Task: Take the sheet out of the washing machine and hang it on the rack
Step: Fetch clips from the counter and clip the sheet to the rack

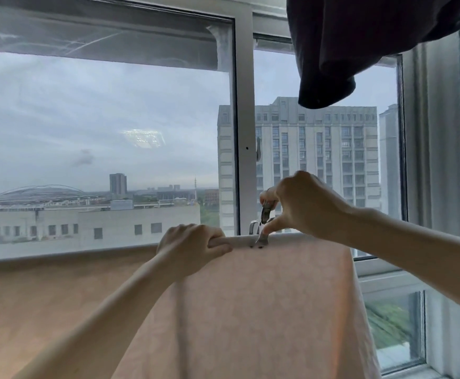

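A pale pink sheet [264,302] hangs draped over a horizontal rack bar [289,237] in front of the window and falls toward me. My left hand [193,246] grips the covered bar, fingers curled over the sheet's top fold. My right hand [302,206] pinches a metal clothes clip [264,228] whose jaws sit on the sheet's top edge, just right of my left hand. The bar itself is hidden under the fabric.
A dark garment [360,45] hangs from above at the upper right. Directly behind the sheet stand large window panes and a white window frame [243,132]. More of the sheet spreads to the lower left [45,310].
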